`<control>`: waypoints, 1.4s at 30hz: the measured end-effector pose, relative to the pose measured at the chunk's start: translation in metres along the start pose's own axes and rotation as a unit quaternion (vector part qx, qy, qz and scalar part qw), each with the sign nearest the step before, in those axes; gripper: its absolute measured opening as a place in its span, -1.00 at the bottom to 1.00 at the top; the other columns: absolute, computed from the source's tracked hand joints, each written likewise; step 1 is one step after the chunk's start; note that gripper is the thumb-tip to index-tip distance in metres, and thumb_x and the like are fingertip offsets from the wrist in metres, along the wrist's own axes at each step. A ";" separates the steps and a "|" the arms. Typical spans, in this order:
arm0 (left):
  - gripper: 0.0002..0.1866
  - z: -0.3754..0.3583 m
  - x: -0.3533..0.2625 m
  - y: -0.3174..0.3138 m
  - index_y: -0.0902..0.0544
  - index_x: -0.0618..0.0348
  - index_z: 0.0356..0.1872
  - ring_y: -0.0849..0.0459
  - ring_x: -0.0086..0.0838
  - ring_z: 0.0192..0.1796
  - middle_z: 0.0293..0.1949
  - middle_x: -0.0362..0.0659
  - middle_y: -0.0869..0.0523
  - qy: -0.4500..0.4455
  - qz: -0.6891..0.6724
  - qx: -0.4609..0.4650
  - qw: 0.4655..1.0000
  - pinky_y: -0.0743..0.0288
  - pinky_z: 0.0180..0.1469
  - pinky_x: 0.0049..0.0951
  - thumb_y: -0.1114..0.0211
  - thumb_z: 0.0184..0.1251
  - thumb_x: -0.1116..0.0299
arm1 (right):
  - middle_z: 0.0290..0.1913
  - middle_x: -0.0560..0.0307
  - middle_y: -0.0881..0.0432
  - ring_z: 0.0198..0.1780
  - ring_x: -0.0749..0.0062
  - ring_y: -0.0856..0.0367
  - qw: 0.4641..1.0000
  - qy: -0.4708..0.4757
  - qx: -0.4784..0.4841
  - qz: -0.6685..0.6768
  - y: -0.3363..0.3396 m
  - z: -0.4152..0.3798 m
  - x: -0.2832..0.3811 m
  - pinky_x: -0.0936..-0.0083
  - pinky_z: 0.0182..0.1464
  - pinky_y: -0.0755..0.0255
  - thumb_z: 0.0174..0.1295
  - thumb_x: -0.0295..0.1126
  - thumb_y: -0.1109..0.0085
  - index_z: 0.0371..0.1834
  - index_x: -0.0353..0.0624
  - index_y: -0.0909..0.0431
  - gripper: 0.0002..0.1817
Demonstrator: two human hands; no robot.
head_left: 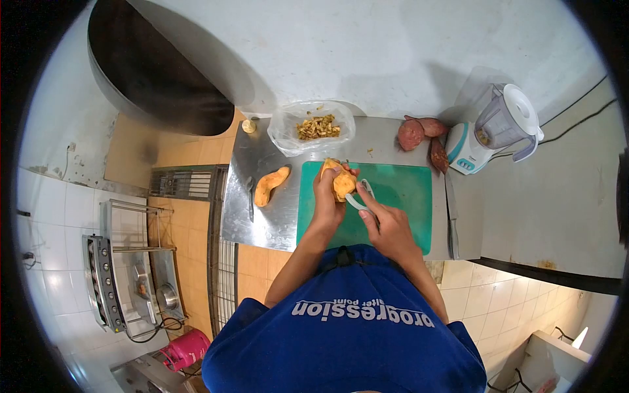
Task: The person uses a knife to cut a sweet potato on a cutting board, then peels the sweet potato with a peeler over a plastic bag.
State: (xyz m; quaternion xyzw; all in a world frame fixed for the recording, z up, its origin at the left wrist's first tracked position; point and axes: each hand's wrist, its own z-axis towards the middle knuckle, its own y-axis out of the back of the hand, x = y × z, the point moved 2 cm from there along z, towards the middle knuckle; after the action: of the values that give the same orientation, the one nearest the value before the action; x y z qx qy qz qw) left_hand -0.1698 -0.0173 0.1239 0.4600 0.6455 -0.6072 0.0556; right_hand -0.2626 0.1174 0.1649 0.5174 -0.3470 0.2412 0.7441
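Note:
My left hand (324,200) is closed around a peeled orange sweet potato (344,186), held over the green cutting board (406,196). In my right hand (391,228) is a pale Y-shaped peeler (358,202), its head right at the sweet potato's side. Another peeled sweet potato (270,185) lies on the steel table to the left of the board. Behind the board, a clear plastic bag (280,134) stands open with peelings (319,127) inside. Several unpeeled red sweet potatoes (411,134) rest at the back right.
A long knife (452,216) lies along the board's right side, and a small dark-handled tool (250,198) near the table's left edge. A blender (501,128) stands at the right against the wall. A large dark wok (154,72) looms at upper left.

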 end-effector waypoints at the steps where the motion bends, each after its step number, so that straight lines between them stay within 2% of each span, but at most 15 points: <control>1: -0.79 0.000 0.000 -0.001 -0.45 0.17 -0.05 -0.63 -0.32 -0.09 -0.19 -0.13 -0.59 0.001 -0.002 0.005 1.000 -0.43 0.42 -0.03 -0.14 0.38 0.33 | -0.44 -0.15 -0.65 -0.42 -0.15 -0.64 1.000 0.003 -0.003 0.006 0.000 0.000 0.000 0.04 -0.31 -0.48 0.44 -0.26 -0.15 0.54 0.11 -0.38 -0.42; 3: -0.79 -0.001 0.000 -0.001 -0.45 0.17 -0.05 -0.63 -0.32 -0.09 -0.20 -0.14 -0.59 0.002 -0.005 0.008 1.000 -0.42 0.43 -0.03 -0.14 0.38 0.34 | -0.43 -0.16 -0.65 -0.41 -0.16 -0.64 1.000 -0.009 0.002 0.014 0.001 0.001 0.003 0.04 -0.31 -0.48 0.44 -0.27 -0.15 0.53 0.09 -0.38 -0.42; 5: -0.76 0.001 0.003 0.001 -0.49 0.27 -0.06 -0.68 -0.30 -0.06 -0.17 -0.10 -0.60 -0.022 -0.004 0.013 1.000 -0.61 0.13 -0.23 -0.12 0.35 0.36 | -0.43 -0.18 -0.65 -0.41 -0.17 -0.64 0.999 -0.023 0.008 0.023 0.003 0.001 0.004 0.04 -0.31 -0.48 0.43 -0.28 -0.16 0.53 0.08 -0.39 -0.42; 15: -0.79 0.008 0.000 0.006 -0.49 0.23 -0.07 -0.66 -0.32 -0.05 -0.16 -0.11 -0.60 -0.050 0.026 0.024 0.998 -0.58 0.12 -0.32 -0.13 0.36 0.36 | -0.33 -0.23 -0.70 -0.33 -0.20 -0.67 0.999 -0.004 -0.005 0.043 -0.005 -0.001 0.000 0.05 -0.26 -0.50 0.43 -0.31 -0.15 0.52 0.03 -0.40 -0.44; 17: -0.80 0.014 0.008 0.016 -0.50 0.21 -0.07 -0.66 -0.32 -0.03 -0.15 -0.13 -0.60 -0.049 -0.035 -0.004 0.998 -0.56 0.09 -0.34 -0.16 0.40 0.33 | -0.33 -0.23 -0.70 -0.33 -0.20 -0.67 0.999 -0.011 -0.007 0.044 -0.006 -0.006 -0.005 0.05 -0.26 -0.50 0.43 -0.31 -0.15 0.52 0.03 -0.40 -0.43; 18: -0.80 0.016 0.003 0.014 -0.50 0.21 -0.07 -0.66 -0.32 -0.03 -0.15 -0.13 -0.60 -0.048 -0.035 -0.003 0.998 -0.56 0.09 -0.34 -0.16 0.40 0.33 | -0.33 -0.23 -0.69 -0.34 -0.18 -0.67 0.999 -0.013 0.029 0.012 -0.011 -0.012 -0.011 0.06 -0.26 -0.50 0.43 -0.30 -0.15 0.52 0.05 -0.39 -0.43; 19: -0.80 0.020 -0.009 0.012 -0.51 0.19 -0.09 -0.65 -0.32 -0.01 -0.15 -0.14 -0.60 -0.062 -0.070 -0.018 0.996 -0.52 0.23 -0.24 -0.18 0.42 0.30 | -0.33 -0.23 -0.69 -0.35 -0.17 -0.67 0.998 -0.015 0.064 -0.020 -0.014 -0.016 -0.014 0.07 -0.27 -0.50 0.43 -0.30 -0.16 0.53 0.06 -0.39 -0.42; 21: -0.80 0.022 -0.029 0.003 -0.51 0.18 -0.10 -0.63 -0.31 0.02 -0.15 -0.14 -0.61 -0.080 -0.107 -0.027 0.991 -0.48 0.38 -0.14 -0.19 0.45 0.27 | -0.34 -0.22 -0.69 -0.36 -0.16 -0.67 0.998 -0.043 0.039 0.002 -0.003 -0.013 -0.016 0.08 -0.28 -0.49 0.43 -0.30 -0.16 0.53 0.07 -0.38 -0.42; 23: -0.75 0.015 -0.041 -0.003 -0.52 0.17 -0.06 -0.68 -0.36 -0.02 -0.16 -0.17 -0.61 -0.082 -0.065 -0.024 0.994 -0.56 -0.04 -0.42 -0.21 0.51 0.20 | -0.34 -0.22 -0.69 -0.37 -0.14 -0.67 0.997 -0.075 0.019 0.026 0.008 -0.009 -0.011 0.10 -0.28 -0.49 0.43 -0.30 -0.16 0.53 0.08 -0.38 -0.41; 24: -0.74 0.010 -0.042 -0.008 -0.51 0.17 -0.04 -0.69 -0.37 0.00 -0.17 -0.20 -0.62 -0.068 -0.049 -0.023 0.996 -0.56 -0.12 -0.47 -0.22 0.52 0.18 | -0.33 -0.22 -0.69 -0.38 -0.15 -0.66 0.995 -0.087 0.023 0.036 0.014 -0.002 -0.003 0.11 -0.28 -0.48 0.43 -0.30 -0.16 0.53 0.08 -0.38 -0.42; 29: -0.77 0.005 -0.015 -0.001 -0.47 0.13 -0.01 -0.70 -0.38 0.00 -0.12 -0.19 -0.61 -0.023 -0.027 0.002 0.999 -0.57 -0.10 -0.45 -0.21 0.50 0.24 | -0.30 -0.24 -0.69 -0.39 -0.18 -0.64 0.995 -0.080 0.019 0.052 0.024 0.014 0.017 0.11 -0.29 -0.47 0.42 -0.33 -0.16 0.52 0.06 -0.39 -0.42; 31: -0.78 -0.001 -0.010 -0.008 -0.46 0.12 0.00 -0.69 -0.38 0.01 -0.10 -0.18 -0.60 -0.024 -0.040 0.015 0.999 -0.59 0.00 -0.39 -0.20 0.50 0.27 | -0.42 -0.20 -0.61 -0.59 0.27 -0.39 0.998 -0.039 0.010 0.050 0.022 0.017 0.017 0.41 -0.38 -0.38 0.44 -0.41 -0.12 0.53 -0.03 -0.37 -0.43; 35: -0.79 -0.006 -0.009 -0.016 -0.45 0.12 0.00 -0.66 -0.38 0.05 -0.07 -0.19 -0.59 -0.043 0.003 0.014 0.999 -0.58 0.09 -0.32 -0.20 0.50 0.29 | -0.39 -0.19 -0.65 -0.57 0.26 -0.47 0.998 -0.024 0.004 0.061 0.015 0.017 0.013 0.40 -0.35 -0.43 0.44 -0.40 -0.14 0.54 0.00 -0.37 -0.42; 37: -0.78 0.000 -0.005 -0.008 -0.45 0.13 0.00 -0.66 -0.38 0.04 -0.08 -0.19 -0.59 -0.051 -0.014 0.004 0.999 -0.57 0.09 -0.32 -0.20 0.50 0.27 | -0.28 -0.25 -0.71 -0.36 -0.22 -0.65 0.994 -0.079 0.025 0.074 0.012 0.013 0.011 0.13 -0.22 -0.54 0.42 -0.29 -0.17 0.51 0.07 -0.41 -0.43; 42: -0.77 0.018 -0.031 -0.017 -0.47 0.14 -0.05 -0.66 -0.38 0.04 -0.10 -0.21 -0.59 -0.120 -0.077 -0.004 0.990 -0.55 0.03 -0.36 -0.17 0.53 0.20 | -0.37 -0.26 -0.67 -0.43 -0.08 -0.64 0.997 -0.059 0.038 0.045 -0.010 -0.006 -0.014 0.20 -0.25 -0.51 0.43 -0.30 -0.16 0.51 0.09 -0.42 -0.44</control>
State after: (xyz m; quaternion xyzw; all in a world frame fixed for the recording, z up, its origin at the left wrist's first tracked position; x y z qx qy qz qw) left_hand -0.1717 -0.0460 0.1515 0.3325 0.6702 -0.6577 0.0874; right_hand -0.2631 0.1195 0.1467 0.5424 -0.4040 0.2565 0.6905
